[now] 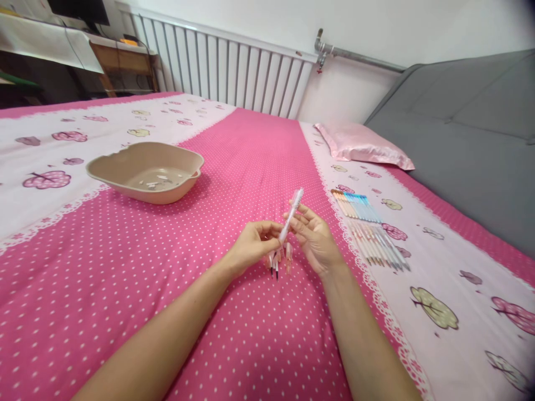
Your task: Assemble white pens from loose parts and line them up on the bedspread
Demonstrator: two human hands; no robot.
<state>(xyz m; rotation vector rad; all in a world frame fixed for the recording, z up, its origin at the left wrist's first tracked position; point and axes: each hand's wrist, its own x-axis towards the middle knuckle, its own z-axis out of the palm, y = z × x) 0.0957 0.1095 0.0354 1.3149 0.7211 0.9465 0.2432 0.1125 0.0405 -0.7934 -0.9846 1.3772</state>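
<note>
A slim pale pink and clear pen is held tilted between my two hands over the bed. The fingers of my left hand close on its lower end. My right hand grips it nearer the upper end, thumb and fingers pinched on the barrel. On the pink dotted sheet, just under and behind my hands, lie several loose pen parts, some white with dark tips and some clear; my fingers hide part of them.
A beige basin with small white bits in it sits on the left. To the right lie a row of brown-and-blue-ended pens and another row of pale pens. Farther back are a pink pillow, a grey headboard and a white radiator.
</note>
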